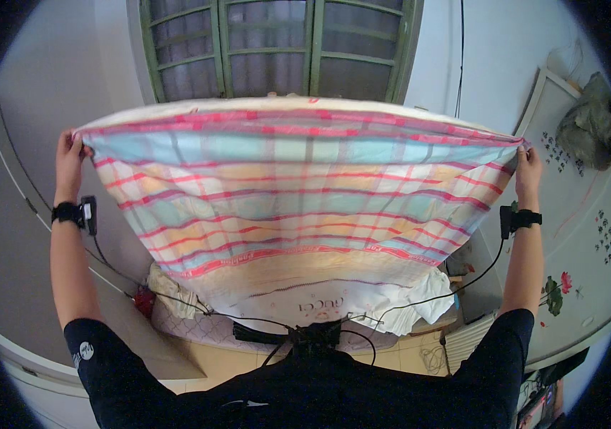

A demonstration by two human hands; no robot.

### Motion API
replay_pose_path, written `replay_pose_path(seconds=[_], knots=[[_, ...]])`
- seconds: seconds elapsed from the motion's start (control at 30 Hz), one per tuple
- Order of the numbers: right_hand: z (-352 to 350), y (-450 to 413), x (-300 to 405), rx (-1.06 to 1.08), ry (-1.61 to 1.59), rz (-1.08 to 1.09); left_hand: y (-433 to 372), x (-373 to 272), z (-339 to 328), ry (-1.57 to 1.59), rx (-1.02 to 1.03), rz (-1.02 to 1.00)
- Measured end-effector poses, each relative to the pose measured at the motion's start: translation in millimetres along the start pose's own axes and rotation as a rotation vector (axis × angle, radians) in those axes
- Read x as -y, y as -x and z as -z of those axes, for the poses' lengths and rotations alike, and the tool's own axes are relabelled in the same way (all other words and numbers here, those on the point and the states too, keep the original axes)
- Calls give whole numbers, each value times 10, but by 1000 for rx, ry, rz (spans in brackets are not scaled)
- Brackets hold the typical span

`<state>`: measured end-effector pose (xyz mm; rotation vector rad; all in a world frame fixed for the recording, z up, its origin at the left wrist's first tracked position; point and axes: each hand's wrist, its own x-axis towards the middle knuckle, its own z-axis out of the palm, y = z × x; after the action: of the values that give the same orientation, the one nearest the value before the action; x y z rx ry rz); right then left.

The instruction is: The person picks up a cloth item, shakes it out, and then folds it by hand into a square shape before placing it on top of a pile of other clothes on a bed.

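Note:
A large plaid cloth sheet (295, 198), in pink, blue, yellow and white, is spread wide in front of me. My left hand (72, 153) is closed on its upper left corner, and my right hand (528, 163) grips the upper right corner. Both arms are stretched out and raised. The top edge runs nearly taut between the hands and shows a cream layer behind it. The lower part hangs in soft folds over pale bedding that bears printed writing. Each wrist wears a black strap with a small device and a cable.
A bed with a purple patterned cover (193, 327) lies below, with crumpled white cloth (429, 300) at its right. A green-framed window (268, 51) stands beyond. Grey panels flank the left; a flower-decorated panel (579, 300) and a hanging bag (589, 123) are at right.

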<state>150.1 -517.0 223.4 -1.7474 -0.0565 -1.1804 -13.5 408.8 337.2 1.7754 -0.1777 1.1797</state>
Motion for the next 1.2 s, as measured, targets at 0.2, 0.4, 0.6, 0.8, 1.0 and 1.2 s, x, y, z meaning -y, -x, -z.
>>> replay_pose_path(seconds=[0.2,0.4,0.6,0.8,1.0,1.2], knots=[[-41,-177,148,241,299,233,-168,-364,-48,-386,289,191],[-185,-200,9,513,383,357,-500,-387,-84,-805,569,133],[-52,1,-26,712,342,303,-640,-389,-552,-1046,620,-29],[359,690,-136,1040,354,167,-733,145,-161,-1141,764,166],[723,1665,-153,1234,123,-124,-899,614,240,-1211,746,-27],[1239,2847,0,1300,-57,-583,-919,330,-25,-1271,558,-34]])
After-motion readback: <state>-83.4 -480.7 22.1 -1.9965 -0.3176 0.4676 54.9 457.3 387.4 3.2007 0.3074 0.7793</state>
